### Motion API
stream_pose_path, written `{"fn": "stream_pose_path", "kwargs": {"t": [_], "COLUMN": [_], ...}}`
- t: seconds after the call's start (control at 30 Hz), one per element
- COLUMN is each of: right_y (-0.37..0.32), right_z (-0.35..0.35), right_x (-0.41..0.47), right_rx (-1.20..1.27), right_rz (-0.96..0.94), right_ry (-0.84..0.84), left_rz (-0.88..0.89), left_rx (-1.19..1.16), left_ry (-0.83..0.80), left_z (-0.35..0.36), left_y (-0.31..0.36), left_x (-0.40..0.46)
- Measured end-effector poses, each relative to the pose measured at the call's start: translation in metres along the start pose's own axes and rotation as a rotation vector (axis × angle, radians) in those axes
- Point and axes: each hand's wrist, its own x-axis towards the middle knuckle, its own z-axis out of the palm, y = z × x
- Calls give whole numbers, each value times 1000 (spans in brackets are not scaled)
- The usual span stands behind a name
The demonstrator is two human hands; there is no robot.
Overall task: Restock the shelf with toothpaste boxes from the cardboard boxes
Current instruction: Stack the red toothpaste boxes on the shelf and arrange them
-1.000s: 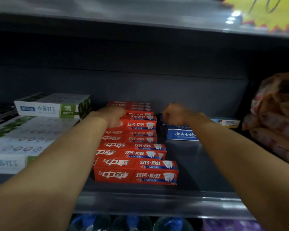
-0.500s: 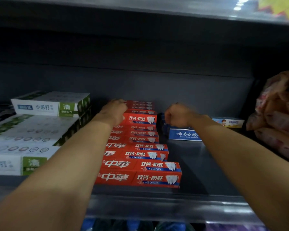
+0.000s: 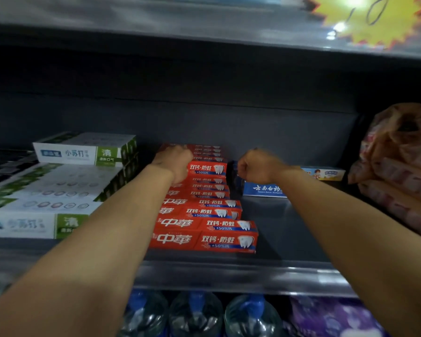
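Red toothpaste boxes [image 3: 206, 235] lie stacked in a row running from the shelf's front edge to its back. My left hand [image 3: 174, 164] reaches to the back of the row, its fingers curled over the left end of the top red box [image 3: 208, 169]. My right hand [image 3: 255, 166] is a curled fist just right of that box's end, against a dark blue box [image 3: 233, 181]. Whether it holds anything is hidden.
White and green toothpaste boxes [image 3: 46, 203] are stacked on the left. A blue box [image 3: 263, 189] and a small pale box [image 3: 323, 173] lie behind my right arm, and plastic-wrapped packs [image 3: 399, 171] on the right. Bare shelf floor [image 3: 277, 227] shows beside the red row. Water bottles [image 3: 197, 312] stand below.
My left hand has slid a little deeper over the back red boxes. My right fist has stayed beside the box end.
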Motion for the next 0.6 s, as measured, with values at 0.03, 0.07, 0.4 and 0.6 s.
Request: {"fn": "stream_pose_path", "kwargs": {"t": [0.03, 0.07, 0.4, 0.6], "right_y": [-5, -10, -79, -136], "right_z": [-4, -8, -43, -19], "right_x": [-8, -17, -143, -216], "right_rx": [2, -1, 20, 71], "right_rz": [3, 9, -23, -129], "right_ry": [-5, -12, 6, -22], "left_rz": [-7, -13, 69, 60], "left_rx": [-4, 2, -11, -18], "left_ry": [-18, -39, -150, -275], "left_z": [-5, -11, -74, -90], "left_y": [5, 10, 43, 43], "left_x": [-9, -19, -165, -259]}}
